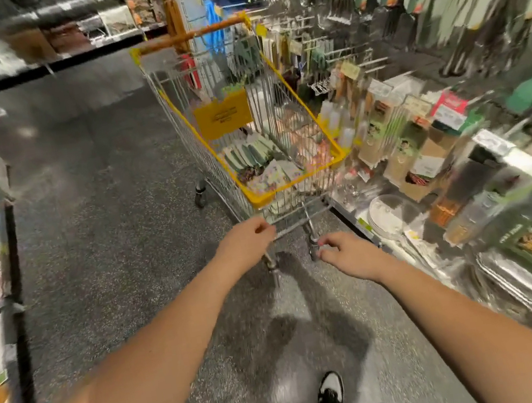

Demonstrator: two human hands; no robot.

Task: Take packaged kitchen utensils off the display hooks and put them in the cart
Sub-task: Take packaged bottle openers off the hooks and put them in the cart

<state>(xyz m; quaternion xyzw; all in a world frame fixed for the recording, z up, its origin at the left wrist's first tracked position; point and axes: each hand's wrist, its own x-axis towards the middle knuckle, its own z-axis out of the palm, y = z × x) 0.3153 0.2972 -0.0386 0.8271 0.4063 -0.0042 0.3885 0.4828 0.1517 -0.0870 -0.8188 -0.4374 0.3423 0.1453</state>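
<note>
Plenty of carded utensil packs (252, 155) already lie in the cart (294, 190), more hang on hooks (332, 53) far right, light and floppy, so pinch the stiff card top; your left hand (246, 240) grips the cart's low bar, right hand (345, 253) hangs loosely curled, holding nothing.

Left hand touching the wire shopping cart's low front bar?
Touching. Head view: left hand fingers curl onto the wire shopping cart bar, no gap showing.

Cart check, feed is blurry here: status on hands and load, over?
Left hand grips the cart low front bar. Right hand beside it, grip unclear. Packaged utensils already in basket. Aisle ahead open.
</note>
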